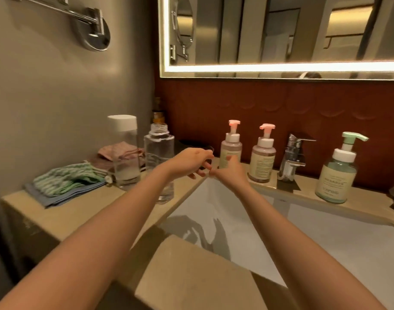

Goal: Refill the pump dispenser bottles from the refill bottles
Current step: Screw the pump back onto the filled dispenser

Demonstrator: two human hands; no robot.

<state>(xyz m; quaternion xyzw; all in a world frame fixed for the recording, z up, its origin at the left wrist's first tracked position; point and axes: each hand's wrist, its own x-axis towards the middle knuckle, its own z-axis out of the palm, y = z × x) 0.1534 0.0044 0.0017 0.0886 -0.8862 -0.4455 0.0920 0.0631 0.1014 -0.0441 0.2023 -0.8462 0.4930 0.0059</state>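
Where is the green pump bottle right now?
In the head view, the green pump bottle stands on the counter behind the sink, at the right, just right of the faucet.

The left hand (191, 163) hangs palm down, fingers loosely curled; the right hand (229, 173), just beside it, stretches its fingers forward.

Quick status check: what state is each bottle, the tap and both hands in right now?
White-capped clear bottle: capped, nearly empty.
Uncapped clear bottle: neck open, upright.
Left pink-pump dispenser: pump on, upright.
Right pink-pump dispenser: pump on, upright.
Green-pump dispenser: pump on, upright.
Faucet: not running.
Left hand: fingers curled, grip unclear.
Right hand: open, holding nothing.
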